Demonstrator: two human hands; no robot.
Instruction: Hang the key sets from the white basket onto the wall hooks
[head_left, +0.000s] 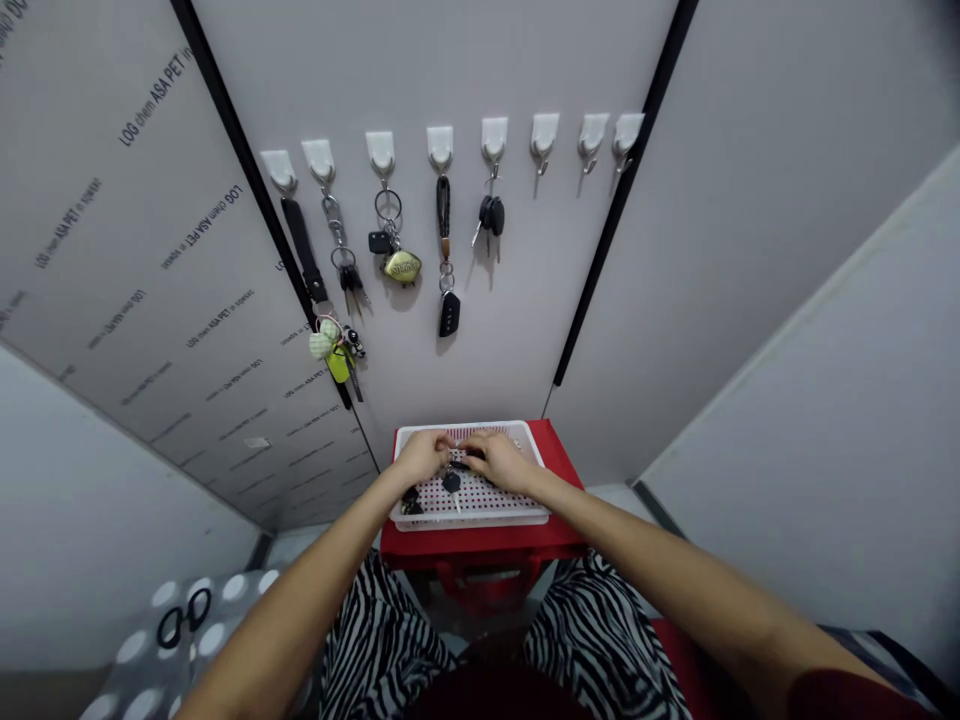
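Here, black key between left hand and right hand, narrowly curled, grips unclear

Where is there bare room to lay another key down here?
On the red surface, a bare strip runs along the right of the white basket. Inside, the front-right floor looks bare between the right hand and front wall. It's crowded between the right hand and left hand, around a black key, and in the front-left corner, where dark items lie.
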